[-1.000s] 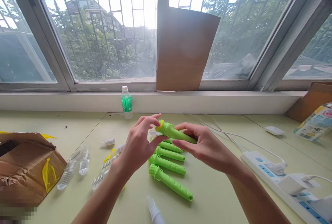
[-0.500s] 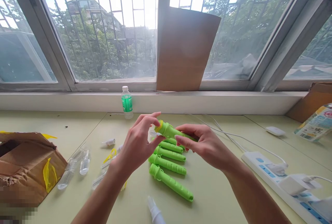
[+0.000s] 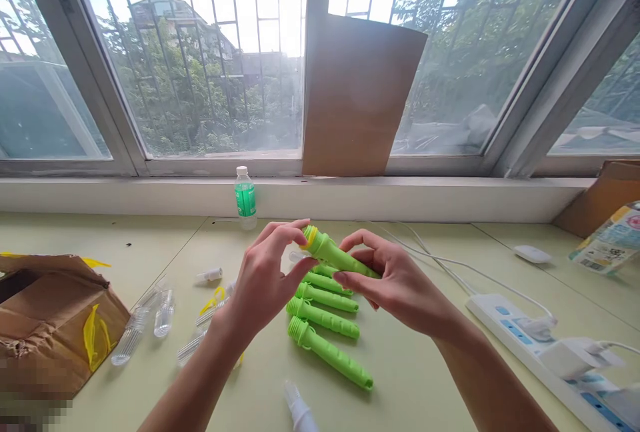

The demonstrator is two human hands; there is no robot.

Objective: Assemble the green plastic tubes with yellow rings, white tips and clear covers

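We hold one green handle (image 3: 345, 260) up off the table (image 3: 410, 385) between both hands. Our right hand (image 3: 400, 282) is closed round its lower shaft, thumb beneath and fingers over. Our left hand (image 3: 265, 279) pinches the upper end, fingertips at the yellow ring (image 3: 309, 237) there. Directly under the hands a row of spare green handles (image 3: 325, 319) lies on the table, close below our knuckles. Left of the left hand, clear tubes (image 3: 163, 302) lie scattered, and past them is the torn edge of a cardboard box (image 3: 45, 312). Right of the right hand, a bare stretch of table runs to a white power strip (image 3: 487, 309). Beyond our fingertips a bottle (image 3: 245, 197) stands against the sill. Near our left forearm a white nozzle (image 3: 299, 412) lies at the frame's bottom edge.
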